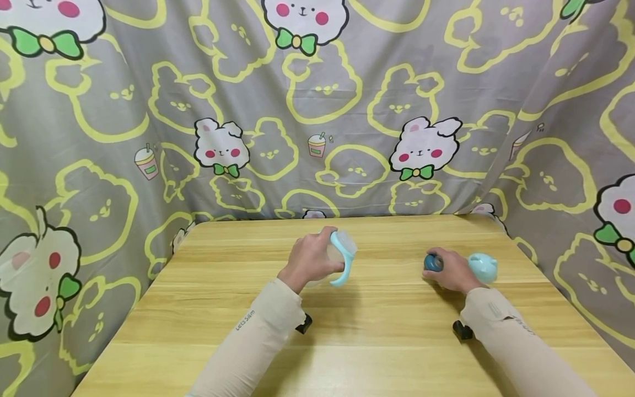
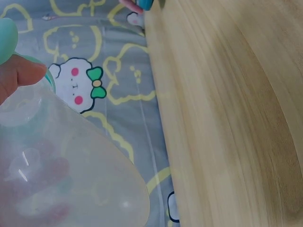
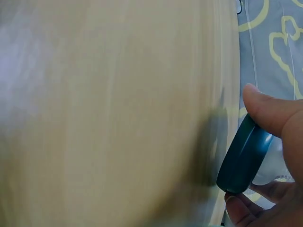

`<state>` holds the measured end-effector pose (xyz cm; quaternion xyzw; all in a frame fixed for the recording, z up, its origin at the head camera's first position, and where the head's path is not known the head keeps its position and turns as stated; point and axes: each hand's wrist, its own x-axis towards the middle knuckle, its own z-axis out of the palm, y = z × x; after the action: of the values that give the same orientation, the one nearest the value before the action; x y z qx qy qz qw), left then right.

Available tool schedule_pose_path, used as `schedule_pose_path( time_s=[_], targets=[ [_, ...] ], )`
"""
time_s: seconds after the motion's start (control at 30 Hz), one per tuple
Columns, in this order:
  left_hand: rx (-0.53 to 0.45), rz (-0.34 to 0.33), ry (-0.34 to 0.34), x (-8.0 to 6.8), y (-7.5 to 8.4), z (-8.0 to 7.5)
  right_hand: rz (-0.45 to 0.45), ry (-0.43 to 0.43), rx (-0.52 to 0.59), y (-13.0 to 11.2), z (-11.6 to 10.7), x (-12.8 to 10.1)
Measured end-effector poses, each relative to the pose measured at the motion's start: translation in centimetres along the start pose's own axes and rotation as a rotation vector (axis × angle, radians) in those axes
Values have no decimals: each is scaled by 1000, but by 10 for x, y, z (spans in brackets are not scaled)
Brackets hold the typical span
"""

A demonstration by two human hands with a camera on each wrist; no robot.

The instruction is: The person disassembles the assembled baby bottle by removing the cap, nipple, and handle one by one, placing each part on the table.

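Head overview; close wrist views

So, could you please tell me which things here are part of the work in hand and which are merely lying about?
In hand:
clear cup with light blue handle, left hand
dark blue ring, right hand

Lying about:
light blue lid

The table point(image 1: 347, 331) is light yellow wood with stripes. The curtain point(image 1: 124, 110) is gray with yellow outlines and white bunnies wearing green bows. The cup point(image 1: 342, 253) is clear and light blue. The ring point(image 1: 432, 263) is dark blue.
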<state>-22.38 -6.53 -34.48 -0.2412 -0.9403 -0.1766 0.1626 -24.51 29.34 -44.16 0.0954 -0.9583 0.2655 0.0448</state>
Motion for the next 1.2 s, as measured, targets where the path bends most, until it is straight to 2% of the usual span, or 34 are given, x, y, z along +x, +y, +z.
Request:
schedule_pose_path(
  time_s=[1.2],
  targets=[
    [-5,2,-4,0,-1,1,7,-39,-119,5,-6,-5]
  ],
)
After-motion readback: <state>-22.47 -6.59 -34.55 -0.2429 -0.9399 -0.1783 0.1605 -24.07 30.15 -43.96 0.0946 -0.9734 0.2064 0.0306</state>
